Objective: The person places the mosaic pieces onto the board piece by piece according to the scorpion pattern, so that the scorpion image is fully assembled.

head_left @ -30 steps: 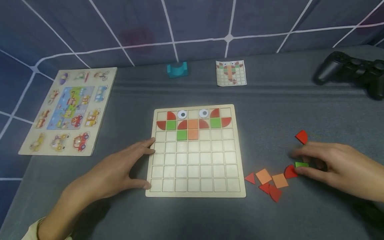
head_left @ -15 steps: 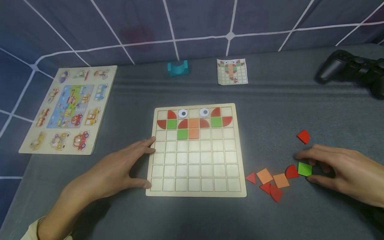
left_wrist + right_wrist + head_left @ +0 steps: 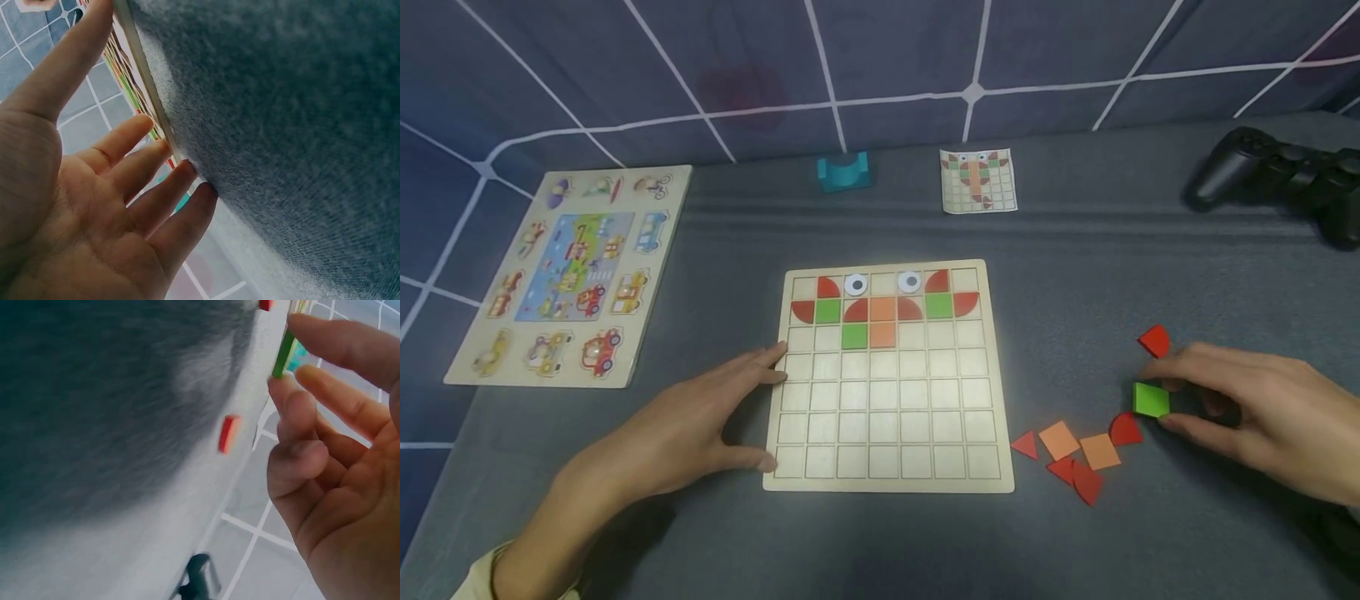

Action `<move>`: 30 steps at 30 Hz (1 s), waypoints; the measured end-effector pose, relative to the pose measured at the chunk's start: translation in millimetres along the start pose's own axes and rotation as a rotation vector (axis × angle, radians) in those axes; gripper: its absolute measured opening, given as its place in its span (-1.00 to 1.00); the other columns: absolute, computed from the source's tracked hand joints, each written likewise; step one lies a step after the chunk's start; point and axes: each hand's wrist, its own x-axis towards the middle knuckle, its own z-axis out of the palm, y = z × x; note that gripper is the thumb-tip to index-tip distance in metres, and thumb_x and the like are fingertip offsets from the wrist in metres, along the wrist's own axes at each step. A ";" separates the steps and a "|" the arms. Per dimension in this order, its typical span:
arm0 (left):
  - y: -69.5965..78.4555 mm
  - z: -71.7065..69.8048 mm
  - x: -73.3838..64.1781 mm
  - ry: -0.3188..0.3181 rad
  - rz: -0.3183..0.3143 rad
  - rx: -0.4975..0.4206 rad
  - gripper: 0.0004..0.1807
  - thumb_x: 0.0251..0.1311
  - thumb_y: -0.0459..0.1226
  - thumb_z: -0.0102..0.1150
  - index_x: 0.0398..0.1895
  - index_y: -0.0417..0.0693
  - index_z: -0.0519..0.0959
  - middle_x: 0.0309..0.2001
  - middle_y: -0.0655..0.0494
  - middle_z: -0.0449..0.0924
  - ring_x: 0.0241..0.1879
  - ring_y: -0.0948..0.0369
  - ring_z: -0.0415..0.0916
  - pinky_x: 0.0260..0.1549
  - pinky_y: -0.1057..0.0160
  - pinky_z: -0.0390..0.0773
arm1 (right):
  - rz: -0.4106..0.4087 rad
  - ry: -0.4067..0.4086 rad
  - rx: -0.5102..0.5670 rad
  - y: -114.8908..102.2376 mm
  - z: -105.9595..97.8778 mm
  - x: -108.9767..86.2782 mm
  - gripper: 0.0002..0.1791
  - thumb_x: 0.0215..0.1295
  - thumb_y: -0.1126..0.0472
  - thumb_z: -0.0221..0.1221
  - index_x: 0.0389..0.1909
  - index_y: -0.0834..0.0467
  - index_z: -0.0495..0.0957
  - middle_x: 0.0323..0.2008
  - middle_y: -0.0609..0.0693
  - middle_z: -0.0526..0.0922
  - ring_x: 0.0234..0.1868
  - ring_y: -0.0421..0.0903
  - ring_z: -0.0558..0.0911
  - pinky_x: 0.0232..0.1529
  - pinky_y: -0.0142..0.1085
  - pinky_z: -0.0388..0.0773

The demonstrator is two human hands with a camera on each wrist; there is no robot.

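Gray tabletop (image 3: 1075, 283) is carrying the whole layout, with a blue white-lined cloth (image 3: 895, 58) standing behind. Wooden vehicle puzzle (image 3: 538, 329) is lying at far left, apart from the work. Wooden grid board (image 3: 883, 425) is sitting at center, its top three rows partly filled: red quarter-circles, green and orange squares, two eye discs (image 3: 856, 285). Left hand (image 3: 700, 417) is touching the board's left edge with thumb and extended fingers, apparently steadying it. Right hand (image 3: 1262, 408) is pinching a green square tile (image 3: 1151, 401) between thumb and fingers, well to the right of the board; tile is showing tilted, and whether it is fully clear of the tabletop cannot be told. Black game controller (image 3: 1277, 177) is resting at far right. Pattern card (image 3: 977, 182) is lying beyond the board, a teal bracket (image 3: 844, 173) to its left. Smallest: loose orange squares (image 3: 1100, 452), red quarter-circle tiles (image 3: 1154, 341) and red triangles (image 3: 1026, 445) are waiting near the board's lower right corner and by the right hand. Judgement: step in hand is picking up a tile; next move is probably calling for carrying it to the cell right of the lower orange square, mirroring the green opposite, and seating it flat.
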 end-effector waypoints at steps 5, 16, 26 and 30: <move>-0.8 -0.4 -0.7 -0.002 -0.001 0.001 0.13 -0.18 0.19 0.52 0.49 0.07 0.20 0.46 0.02 0.21 0.39 -0.07 0.22 0.16 -0.24 0.37 | -0.034 0.001 0.014 -14.2 -6.0 25.6 -0.56 -0.03 0.06 0.51 -0.09 -0.12 0.62 -0.37 -0.40 0.41 -0.51 -0.46 0.30 -0.55 -0.55 0.22; -0.9 0.2 -0.1 -0.004 0.002 -0.007 0.16 -0.18 0.16 0.53 0.52 0.09 0.15 0.42 0.07 0.28 0.40 -0.04 0.19 0.19 -0.24 0.35 | -0.113 -0.130 0.130 -55.5 1.5 107.6 -0.63 0.09 0.23 0.45 -0.06 -0.01 0.66 -0.29 -0.24 0.55 -0.45 -0.32 0.42 -0.46 -0.34 0.41; -0.2 0.1 0.0 0.005 0.008 -0.009 0.12 -0.19 0.12 0.56 0.48 0.08 0.21 0.47 0.09 0.19 0.41 -0.03 0.19 0.18 -0.22 0.36 | -0.189 -0.168 0.192 -87.8 24.2 160.2 -0.80 0.14 0.38 0.27 -0.23 0.08 0.66 -0.36 -0.14 0.55 -0.38 -0.19 0.50 -0.31 -0.24 0.50; -0.5 0.5 0.1 0.010 0.017 -0.011 0.12 -0.18 0.10 0.57 0.48 0.08 0.20 0.46 0.10 0.22 0.40 -0.02 0.20 0.19 -0.20 0.36 | -0.215 -0.176 0.172 -96.6 32.2 170.1 -0.85 0.14 0.39 0.27 -0.32 0.09 0.63 -0.44 -0.12 0.50 -0.43 -0.15 0.46 -0.42 -0.24 0.47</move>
